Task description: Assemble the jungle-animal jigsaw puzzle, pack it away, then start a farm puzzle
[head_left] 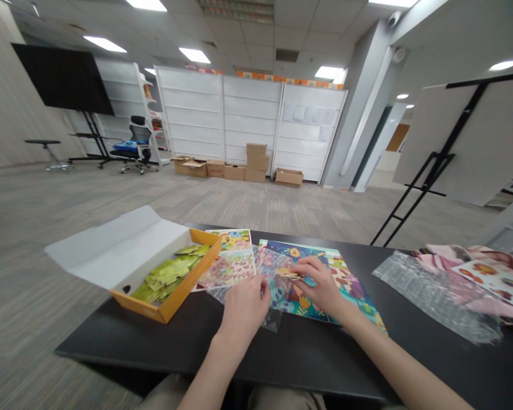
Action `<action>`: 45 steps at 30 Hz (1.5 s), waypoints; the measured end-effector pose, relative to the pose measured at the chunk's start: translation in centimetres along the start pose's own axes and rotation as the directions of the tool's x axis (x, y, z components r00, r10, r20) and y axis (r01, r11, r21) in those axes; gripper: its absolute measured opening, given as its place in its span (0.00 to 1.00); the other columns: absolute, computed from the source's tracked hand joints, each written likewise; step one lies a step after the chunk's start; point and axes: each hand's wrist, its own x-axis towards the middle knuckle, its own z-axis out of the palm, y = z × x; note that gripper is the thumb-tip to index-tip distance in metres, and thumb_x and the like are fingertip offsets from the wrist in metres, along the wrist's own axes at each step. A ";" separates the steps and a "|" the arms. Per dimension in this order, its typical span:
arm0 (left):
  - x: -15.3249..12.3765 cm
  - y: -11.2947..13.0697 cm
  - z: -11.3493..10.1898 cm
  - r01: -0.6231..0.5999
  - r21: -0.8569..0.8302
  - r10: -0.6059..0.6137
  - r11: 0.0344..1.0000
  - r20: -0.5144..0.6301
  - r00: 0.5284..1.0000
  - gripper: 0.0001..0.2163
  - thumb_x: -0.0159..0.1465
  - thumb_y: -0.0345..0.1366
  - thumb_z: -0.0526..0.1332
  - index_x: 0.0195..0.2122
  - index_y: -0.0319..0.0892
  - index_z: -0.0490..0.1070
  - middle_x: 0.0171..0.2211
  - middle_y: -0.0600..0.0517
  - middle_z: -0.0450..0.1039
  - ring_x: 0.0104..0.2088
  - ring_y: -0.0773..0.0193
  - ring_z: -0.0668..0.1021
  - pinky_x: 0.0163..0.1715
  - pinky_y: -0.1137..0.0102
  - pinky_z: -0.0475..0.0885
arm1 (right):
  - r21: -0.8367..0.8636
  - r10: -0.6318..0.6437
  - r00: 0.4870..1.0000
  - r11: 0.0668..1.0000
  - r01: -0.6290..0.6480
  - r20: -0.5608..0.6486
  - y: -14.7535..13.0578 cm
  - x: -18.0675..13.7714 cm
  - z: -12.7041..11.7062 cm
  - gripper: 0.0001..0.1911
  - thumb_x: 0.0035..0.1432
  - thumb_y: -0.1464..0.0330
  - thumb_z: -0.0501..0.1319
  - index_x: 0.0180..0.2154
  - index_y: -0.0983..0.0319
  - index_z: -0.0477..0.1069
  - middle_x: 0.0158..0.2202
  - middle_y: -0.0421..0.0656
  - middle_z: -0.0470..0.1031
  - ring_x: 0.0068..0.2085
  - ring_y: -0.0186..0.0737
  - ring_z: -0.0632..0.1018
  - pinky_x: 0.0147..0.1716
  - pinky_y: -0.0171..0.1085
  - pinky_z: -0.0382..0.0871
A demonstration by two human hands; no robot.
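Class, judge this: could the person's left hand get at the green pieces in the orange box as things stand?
Probably yes: the orange box lies open just left of the left hand, green pieces uncovered, nothing between. The hand pinches a clear bag, though.

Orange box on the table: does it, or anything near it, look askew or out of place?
Yes. The orange box lies skewed at the table's left corner, its white lid hanging open past the edge. A crumpled plastic sheet sprawls at the right. Nothing looks spilled.
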 end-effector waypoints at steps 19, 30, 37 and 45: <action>0.5 -0.2 -0.1 -0.011 -0.300 -0.081 0.954 -0.291 0.953 0.05 0.67 0.36 0.56 0.34 0.45 0.69 0.25 0.55 0.75 0.27 0.63 0.78 0.29 0.72 0.63 | -0.142 -0.257 0.959 0.952 0.272 0.120 -0.6 0.0 -0.2 0.12 0.61 0.77 0.61 0.42 0.58 0.77 0.28 0.39 0.68 0.29 0.35 0.68 0.28 0.33 0.60; -0.1 1.5 0.8 -0.119 -0.694 0.083 0.710 -0.085 0.993 0.08 0.67 0.40 0.56 0.34 0.44 0.68 0.27 0.55 0.74 0.28 0.66 0.77 0.30 0.73 0.68 | -0.324 0.002 0.960 0.942 0.092 0.280 -0.8 -0.8 1.3 0.08 0.64 0.75 0.58 0.34 0.59 0.72 0.29 0.43 0.76 0.30 0.38 0.76 0.28 0.33 0.63; 1.2 0.2 0.7 -0.091 -0.707 -0.053 0.701 -0.178 0.983 0.08 0.67 0.42 0.56 0.36 0.44 0.66 0.25 0.56 0.73 0.26 0.64 0.77 0.30 0.71 0.70 | -0.016 0.005 0.892 1.000 0.003 0.452 -1.1 0.3 0.0 0.22 0.63 0.73 0.58 0.58 0.58 0.68 0.52 0.49 0.77 0.49 0.43 0.79 0.46 0.40 0.74; 0.8 1.7 1.6 -0.128 -0.505 0.097 0.854 -0.086 0.992 0.06 0.67 0.38 0.55 0.36 0.45 0.69 0.29 0.54 0.76 0.30 0.64 0.78 0.32 0.71 0.68 | -0.308 0.613 0.706 0.790 -0.531 0.355 5.8 1.2 -10.9 0.18 0.56 0.56 0.66 0.42 0.61 0.78 0.34 0.47 0.82 0.34 0.45 0.81 0.37 0.41 0.74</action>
